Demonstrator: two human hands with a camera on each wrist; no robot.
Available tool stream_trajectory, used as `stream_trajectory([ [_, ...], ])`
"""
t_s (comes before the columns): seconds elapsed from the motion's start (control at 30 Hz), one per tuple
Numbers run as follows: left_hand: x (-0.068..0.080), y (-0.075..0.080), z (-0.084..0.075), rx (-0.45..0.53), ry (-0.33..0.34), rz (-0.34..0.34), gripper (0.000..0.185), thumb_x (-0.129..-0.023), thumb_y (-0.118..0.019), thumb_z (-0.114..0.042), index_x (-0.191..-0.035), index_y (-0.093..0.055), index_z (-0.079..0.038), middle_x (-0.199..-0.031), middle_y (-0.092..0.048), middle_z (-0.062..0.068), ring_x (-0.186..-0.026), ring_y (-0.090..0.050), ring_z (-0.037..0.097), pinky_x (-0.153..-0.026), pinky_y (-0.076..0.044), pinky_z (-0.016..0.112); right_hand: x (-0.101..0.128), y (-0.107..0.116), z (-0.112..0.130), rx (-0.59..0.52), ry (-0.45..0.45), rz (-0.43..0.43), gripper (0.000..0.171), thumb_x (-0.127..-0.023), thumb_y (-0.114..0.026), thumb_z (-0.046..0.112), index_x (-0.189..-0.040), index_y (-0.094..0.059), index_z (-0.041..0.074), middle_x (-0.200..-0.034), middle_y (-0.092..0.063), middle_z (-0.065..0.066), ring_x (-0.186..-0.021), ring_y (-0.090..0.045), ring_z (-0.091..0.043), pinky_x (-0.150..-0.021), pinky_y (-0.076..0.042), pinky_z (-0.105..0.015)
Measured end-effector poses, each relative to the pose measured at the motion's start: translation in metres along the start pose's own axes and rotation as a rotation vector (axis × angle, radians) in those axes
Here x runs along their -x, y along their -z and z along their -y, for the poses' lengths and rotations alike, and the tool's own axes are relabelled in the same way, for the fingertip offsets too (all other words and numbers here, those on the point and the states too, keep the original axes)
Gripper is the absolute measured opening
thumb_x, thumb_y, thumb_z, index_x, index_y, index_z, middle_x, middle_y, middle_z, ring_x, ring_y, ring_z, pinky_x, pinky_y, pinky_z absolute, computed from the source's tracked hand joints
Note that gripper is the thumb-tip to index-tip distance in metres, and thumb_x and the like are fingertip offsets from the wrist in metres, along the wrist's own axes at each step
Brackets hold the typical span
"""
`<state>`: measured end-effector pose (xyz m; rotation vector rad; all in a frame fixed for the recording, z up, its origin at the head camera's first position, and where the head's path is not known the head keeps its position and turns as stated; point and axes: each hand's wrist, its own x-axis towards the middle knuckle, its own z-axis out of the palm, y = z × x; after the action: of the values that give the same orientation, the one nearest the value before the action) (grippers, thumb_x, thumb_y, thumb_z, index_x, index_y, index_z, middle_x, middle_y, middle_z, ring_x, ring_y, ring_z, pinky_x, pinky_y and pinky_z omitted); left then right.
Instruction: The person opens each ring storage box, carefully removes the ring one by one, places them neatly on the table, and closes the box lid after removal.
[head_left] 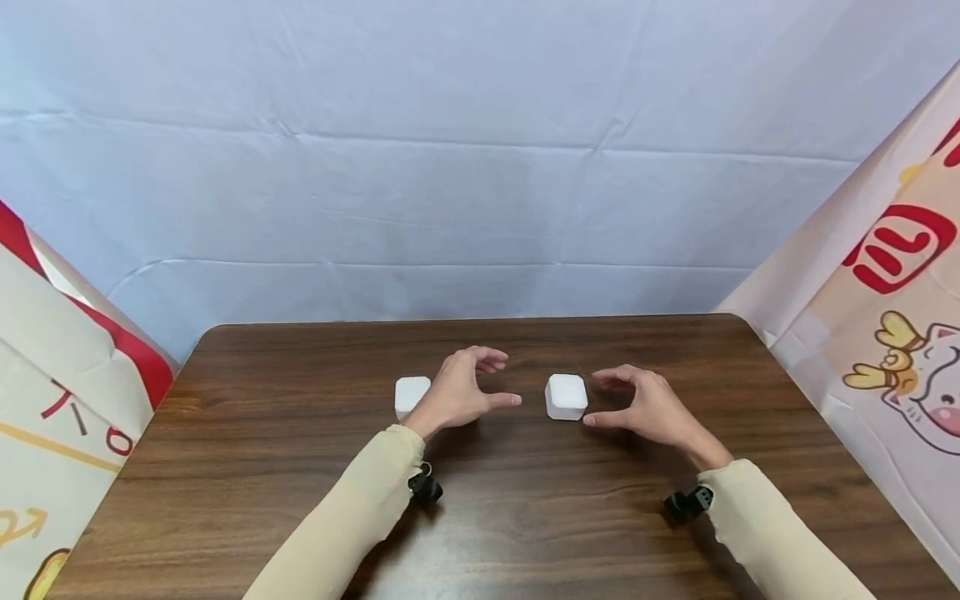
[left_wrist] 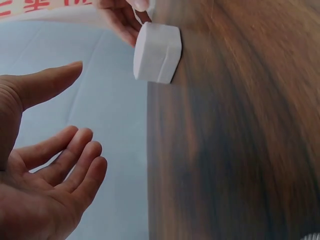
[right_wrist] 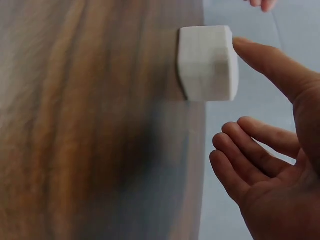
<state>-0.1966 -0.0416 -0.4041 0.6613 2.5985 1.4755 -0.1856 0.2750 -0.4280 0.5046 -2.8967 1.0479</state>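
Observation:
Two small white blocks with rounded corners stand on the wooden table, one left and one right of the middle. My right hand [head_left: 648, 408] is just right of the right-hand block [head_left: 566, 395], its thumb and fingers spread apart with nothing between them. In the right wrist view the thumb tip shows right at the edge of that block [right_wrist: 206, 65]. My left hand [head_left: 459, 392] hovers between the two blocks, relaxed and holding nothing. Its wrist partly covers the left-hand block [head_left: 412, 393] in the head view. A seam runs along the side of the right-hand block [left_wrist: 159, 52] in the left wrist view.
The dark brown table [head_left: 247, 467] has rounded back corners. Behind it hangs a pale, creased cloth [head_left: 450, 183]. Printed sheets hang at the left and right sides [head_left: 900, 333]. Small black devices [head_left: 426, 487] are strapped at both wrists over beige sleeves.

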Motion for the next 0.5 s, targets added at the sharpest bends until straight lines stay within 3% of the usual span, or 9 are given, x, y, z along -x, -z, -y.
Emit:
stream_trajectory([
  [0.17,-0.007,-0.013,-0.003,-0.003,0.009,0.03,0.056,-0.082,-0.088,-0.023,-0.128,-0.064,-0.004,-0.119,-0.067,0.011,-0.116,-0.06,0.035,-0.1,-0.047,0.045,0.0,-0.004,-0.009,0.02,0.003,0.041,0.074,-0.069,-0.095,0.041,-0.124,-0.067,0.001,-0.113,-0.069,-0.01,-0.105,-0.065,-0.029,-0.09,-0.051,-0.05],
  [0.5,-0.016,-0.031,-0.005,-0.016,0.019,0.028,0.057,-0.081,-0.088,-0.022,-0.129,-0.064,-0.003,-0.122,-0.066,0.016,-0.115,-0.06,0.034,-0.098,-0.047,0.041,-0.005,-0.011,-0.011,0.018,0.003,0.088,0.074,-0.07,-0.095,0.038,-0.124,-0.066,-0.003,-0.113,-0.065,-0.012,-0.104,-0.062,-0.03,-0.091,-0.05,-0.05],
])
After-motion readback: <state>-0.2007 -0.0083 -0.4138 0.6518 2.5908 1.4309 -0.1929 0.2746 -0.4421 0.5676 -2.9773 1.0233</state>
